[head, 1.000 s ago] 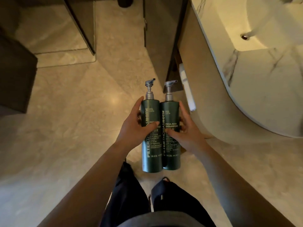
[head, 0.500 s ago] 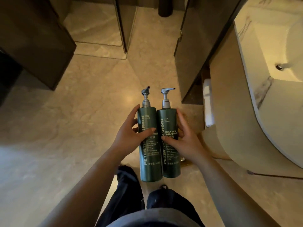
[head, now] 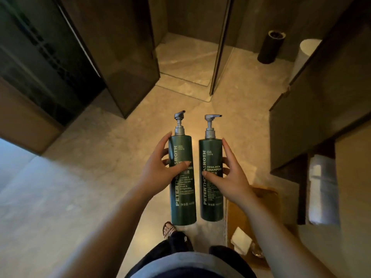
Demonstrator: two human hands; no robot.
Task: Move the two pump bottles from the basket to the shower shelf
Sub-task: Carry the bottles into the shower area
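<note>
Two dark green pump bottles held upright in the air above the stone floor (head: 96,177), one per hand, side by side with a narrow gap between them, not touching. Left hand (head: 158,173) clamped on the left bottle (head: 182,189), thumb across the label, fingers wrapped round the far side. Right hand (head: 228,179) clamped on the right bottle (head: 210,193), the one reading "shampoo", thumb on the front, fingers round the outer side. Grey pump heads at the top of both, spouts turned to the right. Low at the right, just beside the right forearm, a wooden basket (head: 261,199) on the floor with a white folded cloth (head: 241,240) in it. Ahead, the open shower stall (head: 180,57) between dark glass panels, well apart from the bottles. A black cylindrical bin (head: 271,47) farther right. One sandalled foot (head: 169,230) below the left bottle.
</note>
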